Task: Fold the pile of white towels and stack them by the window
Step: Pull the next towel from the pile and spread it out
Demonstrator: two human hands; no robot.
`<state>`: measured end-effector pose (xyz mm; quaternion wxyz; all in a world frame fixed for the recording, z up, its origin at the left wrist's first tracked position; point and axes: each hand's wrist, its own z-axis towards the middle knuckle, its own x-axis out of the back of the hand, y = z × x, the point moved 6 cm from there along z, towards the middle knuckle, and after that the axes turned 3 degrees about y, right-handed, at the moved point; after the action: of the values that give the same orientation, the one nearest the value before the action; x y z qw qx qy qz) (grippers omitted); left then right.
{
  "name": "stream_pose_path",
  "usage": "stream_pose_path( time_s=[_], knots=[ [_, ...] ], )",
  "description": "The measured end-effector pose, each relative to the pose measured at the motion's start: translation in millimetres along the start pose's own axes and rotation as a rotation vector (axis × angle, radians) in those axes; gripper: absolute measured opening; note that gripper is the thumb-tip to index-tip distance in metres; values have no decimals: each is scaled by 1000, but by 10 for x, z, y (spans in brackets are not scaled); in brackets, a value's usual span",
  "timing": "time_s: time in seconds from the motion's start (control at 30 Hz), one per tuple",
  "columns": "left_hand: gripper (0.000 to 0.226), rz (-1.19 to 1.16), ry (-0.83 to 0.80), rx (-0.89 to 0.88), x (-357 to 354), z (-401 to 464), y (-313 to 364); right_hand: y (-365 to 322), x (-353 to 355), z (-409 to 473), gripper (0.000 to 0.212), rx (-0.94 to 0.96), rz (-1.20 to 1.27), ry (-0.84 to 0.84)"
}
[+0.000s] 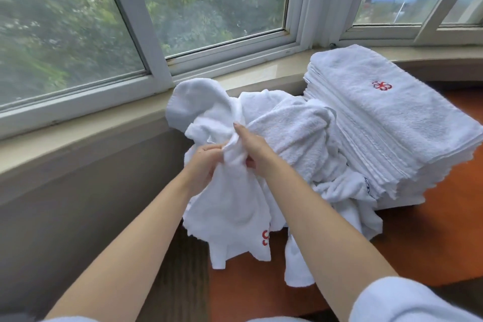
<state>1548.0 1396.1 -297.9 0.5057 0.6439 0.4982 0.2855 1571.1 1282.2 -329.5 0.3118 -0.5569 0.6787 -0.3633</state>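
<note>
Hands, left (206,162) and right (252,148), both grip one white towel (230,206) beside the folded stack (392,123) by the window (222,2).

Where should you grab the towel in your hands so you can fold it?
Probably by its top edge corners, from above: the towel hangs bunched from both hands, left hand and right hand, its logo corner dangling low.
</note>
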Motion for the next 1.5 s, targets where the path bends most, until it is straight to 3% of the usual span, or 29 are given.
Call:
stream_pose_path(
  time_s=[0.07,0.13,0.2,0.23,0.3,0.37,0.4,0.47,0.5,0.53,0.6,0.63,0.73,0.8,0.9,0.97,1.03,1.17,1.3,1.4,1.5],
  knots=[
    [46,-110,56,61,100,-47,-142,39,19,24,12,33,-19,59],
    [33,-186,340,91,381,-45,-339,65,111,3,10,143,-49,191],
    [31,122,650,-4,659,-94,-389,27,234,-136,11,225,-123,303],
    [50,346,691,-90,702,-103,-356,18,317,-223,10,247,-122,349],
    [85,730,626,-257,627,-59,-269,51,488,-419,4,282,66,317],
    [89,1044,571,-331,409,-17,-192,158,682,-602,19,305,432,191],
    [76,1155,559,-393,248,-14,-162,233,830,-671,27,310,585,183],
    [30,1232,500,-659,-160,-67,-89,339,1151,-776,33,359,713,223],
    [18,1193,387,-769,-408,-91,-81,352,1321,-834,28,373,720,239],
    [20,1083,210,-815,-618,-99,-114,351,1437,-874,25,367,700,242],
    [20,864,-112,-614,-1112,-145,-243,390,1733,-846,22,329,603,233],
    [20,812,-187,-489,-1336,-141,-355,421,1895,-807,27,309,547,232],
    [40,513,-183,-259,-1873,-128,-600,528,2450,-788,61,268,420,275],
    [38,413,-151,-138,-2213,-71,-732,588,2823,-836,47,274,337,207],
    [31,438,-171,39,-2775,-14,-880,765,3320,-956,31,153,176,-81],
    [31,427,-261,100,-3199,-24,-986,947,3714,-1042,35,67,121,-209],
    [34,437,-374,136,-3613,-76,-1070,1098,4134,-1083,44,30,75,-229],
    [37,536,-445,166,-4225,-23,-1164,1224,4755,-1217,47,50,67,-130],
    [38,461,-390,140,-4657,166,-1167,1315,5239,-1246,39,66,213,103],
    [22,425,-321,160,-4895,318,-1210,1422,5535,-1209,49,52,279,211],
    [20,389,-258,183,-5144,502,-1246,1476,5825,-1187,42,60,411,284]
  ],
)
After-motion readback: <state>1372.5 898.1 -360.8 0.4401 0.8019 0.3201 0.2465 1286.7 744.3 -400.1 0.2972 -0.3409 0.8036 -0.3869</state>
